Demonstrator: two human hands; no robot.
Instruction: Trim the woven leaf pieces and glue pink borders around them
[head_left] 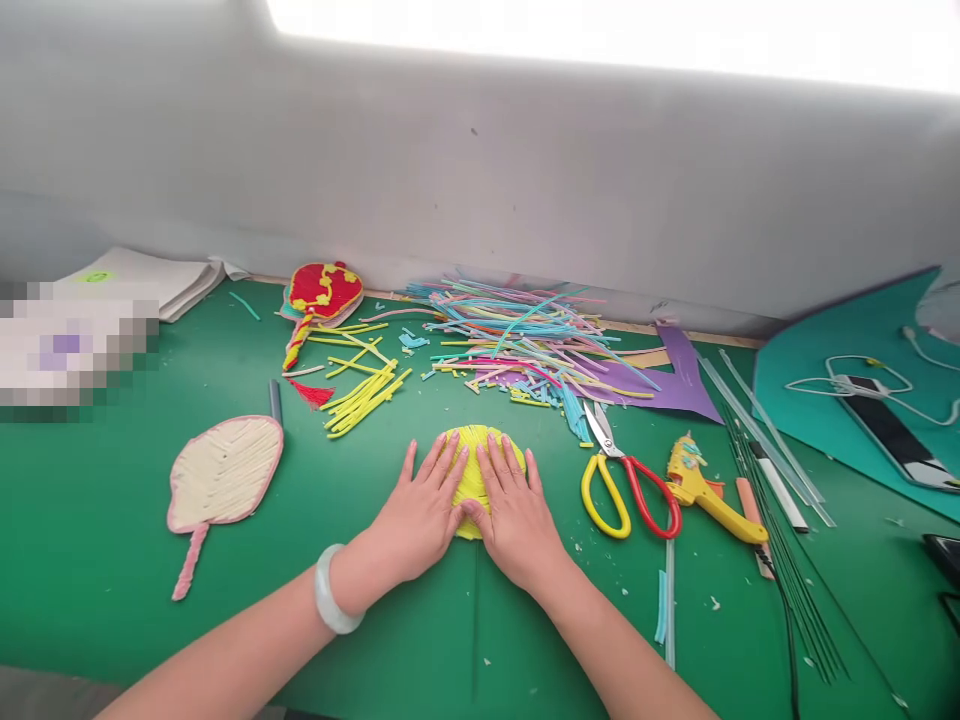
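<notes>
My left hand point(421, 512) and my right hand point(514, 510) lie flat, side by side, on a yellow fan-shaped craft piece point(475, 465) made of glued strips. All fingers are stretched out and press down on it. The piece rests on the green table mat point(112, 560), and only its top and middle show between the hands. A pale bangle point(330, 592) sits on my left wrist.
A cream leaf-shaped fan with pink edge point(223, 475) lies at the left. A red and yellow fan point(324, 292) and loose yellow strips point(364, 395) lie behind. A pile of coloured strips point(517, 340), scissors point(622, 480), a yellow glue gun point(709, 490) and a phone point(892, 430) are to the right.
</notes>
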